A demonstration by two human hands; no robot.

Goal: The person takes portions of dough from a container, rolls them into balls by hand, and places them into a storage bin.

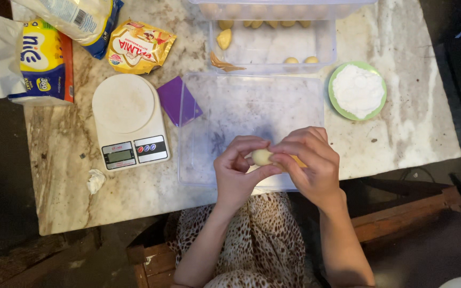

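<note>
Your two forearms come up from the bottom edge and meet over the near rim of the marble table (134, 202), wrists bent so both palms turn inward toward each other. Your left hand (236, 173) curls with its thumb and fingers wrapped round the left side of a small pale dough ball (261, 157); your right hand (310, 162) arches over from the other side, its fingertips pressing on the ball's right half. Both grips are closed on the dough, which sits pinched between the two sets of fingertips (only a small rounded patch of it shows between them). A sliver of orange-yellow peeks out under your right fingers; what it is cannot be told.

The ball hangs just above the near edge of an empty clear plastic tray (241, 106). Beyond that tray sits a second clear container (273, 45) with more pale dough balls along its far side. A green bowl of white powder (357, 90) stands to the right, and a white kitchen scale (129, 122) with a purple card (179, 100) beside it lies to the left.
</note>
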